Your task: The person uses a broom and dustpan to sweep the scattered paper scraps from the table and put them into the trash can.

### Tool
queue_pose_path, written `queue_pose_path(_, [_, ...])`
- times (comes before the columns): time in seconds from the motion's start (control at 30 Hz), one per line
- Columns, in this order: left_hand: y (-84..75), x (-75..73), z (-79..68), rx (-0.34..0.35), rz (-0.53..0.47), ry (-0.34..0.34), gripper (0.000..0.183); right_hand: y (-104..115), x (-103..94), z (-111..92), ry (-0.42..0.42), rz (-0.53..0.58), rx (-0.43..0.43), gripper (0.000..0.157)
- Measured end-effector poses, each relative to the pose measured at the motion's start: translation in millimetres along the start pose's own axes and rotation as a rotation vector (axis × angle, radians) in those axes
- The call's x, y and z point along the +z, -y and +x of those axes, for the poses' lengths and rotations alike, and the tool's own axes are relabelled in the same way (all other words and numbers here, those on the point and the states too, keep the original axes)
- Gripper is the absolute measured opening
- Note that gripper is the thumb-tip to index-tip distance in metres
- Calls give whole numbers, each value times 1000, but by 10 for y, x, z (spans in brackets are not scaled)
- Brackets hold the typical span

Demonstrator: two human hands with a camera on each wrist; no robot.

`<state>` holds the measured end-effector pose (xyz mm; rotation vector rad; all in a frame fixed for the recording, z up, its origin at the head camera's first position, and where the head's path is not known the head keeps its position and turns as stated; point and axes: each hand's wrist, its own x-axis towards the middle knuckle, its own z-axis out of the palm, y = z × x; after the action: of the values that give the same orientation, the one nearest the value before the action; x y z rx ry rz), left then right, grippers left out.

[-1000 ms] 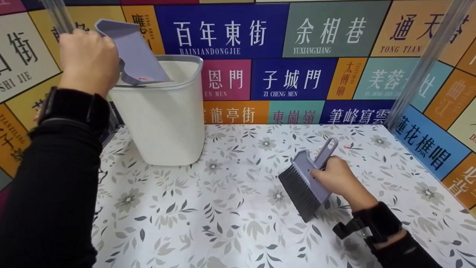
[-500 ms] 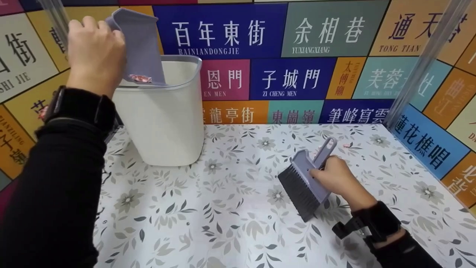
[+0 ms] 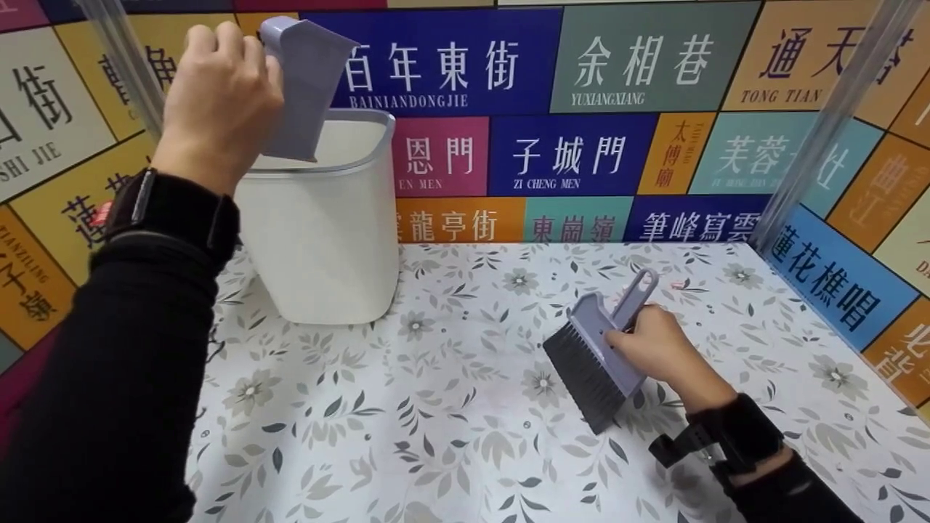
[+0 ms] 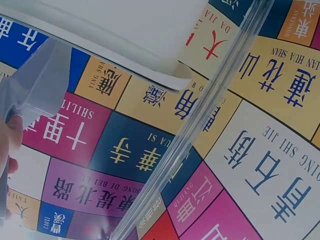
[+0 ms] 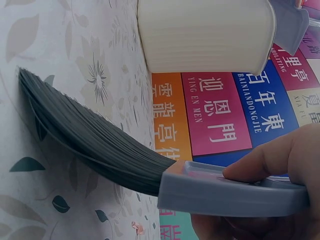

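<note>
My left hand [image 3: 224,109] grips a lilac dustpan [image 3: 309,87] by its handle and holds it steeply tilted, its front edge down at the mouth of a white bin [image 3: 320,247]. No scrap shows on the pan's visible face. In the left wrist view, the fingers [image 4: 14,135] and part of the dustpan [image 4: 45,80] appear at the left edge. My right hand [image 3: 657,345] holds a lilac hand brush [image 3: 607,338] with dark bristles. In the right wrist view the bristles [image 5: 90,132] bend against the tabletop, thumb and fingers around the brush body.
A small pink scrap [image 3: 677,285] lies on the leaf-patterned tabletop [image 3: 450,407] behind the brush. Panels with Chinese lettering [image 3: 574,156] stand along the back and sides. Clear corner posts [image 3: 828,123] rise at both rear corners. Something small and red [image 3: 102,213] shows beside my left wrist.
My left hand has moved right and tipped the dustpan steeper over the bin. The pink scrap seen at the pan's lower edge is out of sight. The right hand and brush stay put.
</note>
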<state>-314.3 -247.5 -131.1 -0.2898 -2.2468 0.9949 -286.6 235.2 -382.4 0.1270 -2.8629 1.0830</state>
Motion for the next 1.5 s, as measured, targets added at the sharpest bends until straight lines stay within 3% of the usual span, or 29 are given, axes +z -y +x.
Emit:
queue_pose_path(0.3, [45, 26, -24, -29, -58, 24, 4, 19, 0, -18, -11, 6, -24, 29])
queue_pose_path(0.5, [61, 16, -68, -64, -49, 89, 6, 19, 3, -16, -27, 4, -39, 24])
queue_pose_path(0.83, [75, 7, -97, -176, -86, 216, 18, 22, 6, -16, -26, 5, -26, 27])
queue_pose_path(1.13, [87, 4, -128, -204, -116, 291, 27, 18, -3, -18, -11, 12, -20, 28])
queue_pose_path(1.3, [115, 33, -167, -220, -174, 370, 34, 13, -10, -14, -11, 6, -28, 24])
queue_pose_path(1.5, [133, 87, -227, -190, -191, 454, 42, 31, -1, -22, -18, -4, -29, 21])
